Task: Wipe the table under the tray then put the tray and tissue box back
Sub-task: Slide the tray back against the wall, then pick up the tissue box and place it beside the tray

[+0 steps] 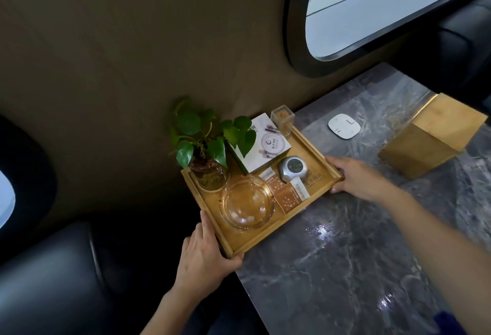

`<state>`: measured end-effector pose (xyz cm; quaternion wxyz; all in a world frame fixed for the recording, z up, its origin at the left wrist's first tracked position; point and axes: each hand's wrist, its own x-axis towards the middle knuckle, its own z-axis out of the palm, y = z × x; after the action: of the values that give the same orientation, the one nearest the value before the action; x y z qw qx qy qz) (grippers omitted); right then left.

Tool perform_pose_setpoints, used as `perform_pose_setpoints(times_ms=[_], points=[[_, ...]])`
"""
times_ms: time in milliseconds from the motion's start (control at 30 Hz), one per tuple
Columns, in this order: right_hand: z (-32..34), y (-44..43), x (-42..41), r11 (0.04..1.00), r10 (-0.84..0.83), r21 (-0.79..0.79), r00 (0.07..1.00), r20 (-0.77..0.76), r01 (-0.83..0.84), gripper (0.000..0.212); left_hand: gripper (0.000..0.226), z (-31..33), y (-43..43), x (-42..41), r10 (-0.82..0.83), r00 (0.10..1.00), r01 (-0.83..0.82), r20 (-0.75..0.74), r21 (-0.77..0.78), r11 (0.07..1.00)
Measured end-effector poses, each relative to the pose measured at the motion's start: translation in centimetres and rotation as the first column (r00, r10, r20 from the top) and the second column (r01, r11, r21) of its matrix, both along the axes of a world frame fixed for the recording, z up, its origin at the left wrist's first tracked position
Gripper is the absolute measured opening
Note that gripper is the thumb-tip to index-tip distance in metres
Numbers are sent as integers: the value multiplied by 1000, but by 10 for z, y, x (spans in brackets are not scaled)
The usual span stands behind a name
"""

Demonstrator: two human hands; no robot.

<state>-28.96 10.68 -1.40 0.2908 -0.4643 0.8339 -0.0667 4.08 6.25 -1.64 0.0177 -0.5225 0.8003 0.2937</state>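
The wooden tray [316,148], laden and gripped at opposite rims by the left hand [204,252] and right hand [358,178] with fingers curled closed, is held at frame centre over the table [345,255] edge; the tissue box [430,135], upper right, remains unreplaced.

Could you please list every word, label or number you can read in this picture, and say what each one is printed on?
"stalkeo", roughly, the letters are blurred: the orange packet beside the glass ashtray in the wooden tray.
Sideways print on the second orange packet: too blurred to read.
White box: a barcode and a round logo, text too small.
White pad on the table: line marks only.
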Motion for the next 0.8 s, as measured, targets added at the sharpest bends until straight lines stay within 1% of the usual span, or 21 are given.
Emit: perform_pose_setpoints(times_ms=[67, 200, 333, 500, 633, 700, 733, 800], points=[[-1, -2, 2, 999, -33, -2, 999, 10, 33, 84, 118, 2, -4, 0, -12, 1000, 12, 5, -5, 1000], [1, -5, 5, 1000, -25, -8, 1000, 5, 25, 83, 118, 3, -6, -1, -34, 999, 34, 13, 7, 999], [1, -5, 6, 1000, -25, -10, 1000, -9, 25, 83, 130, 2, -11, 1, -32, 999, 31, 17, 38, 999], [2, -2, 8, 998, -43, -34, 999, 1, 43, 81, 128, 3, -9, 1, -16, 1000, 15, 9, 52, 999], [4, 0, 9, 999, -41, -35, 999, 12, 41, 79, 113, 5, -2, -1, -9, 1000, 8, 20, 30, 1000], [7, 0, 10, 999, -18, -35, 1000, 12, 19, 75, 102, 8, 4, -4, 4, 1000, -4, 18, 23, 1000], [8, 0, 10, 999, -12, -36, 1000, 16, 13, 71, 98, 10, 6, -6, 28, 999, -28, 24, -4, 1000], [10, 2, 10, 999, -7, -31, 1000, 20, 8, 62, 89, 16, 9, -12, 97, 995, -94, 15, -109, 990]])
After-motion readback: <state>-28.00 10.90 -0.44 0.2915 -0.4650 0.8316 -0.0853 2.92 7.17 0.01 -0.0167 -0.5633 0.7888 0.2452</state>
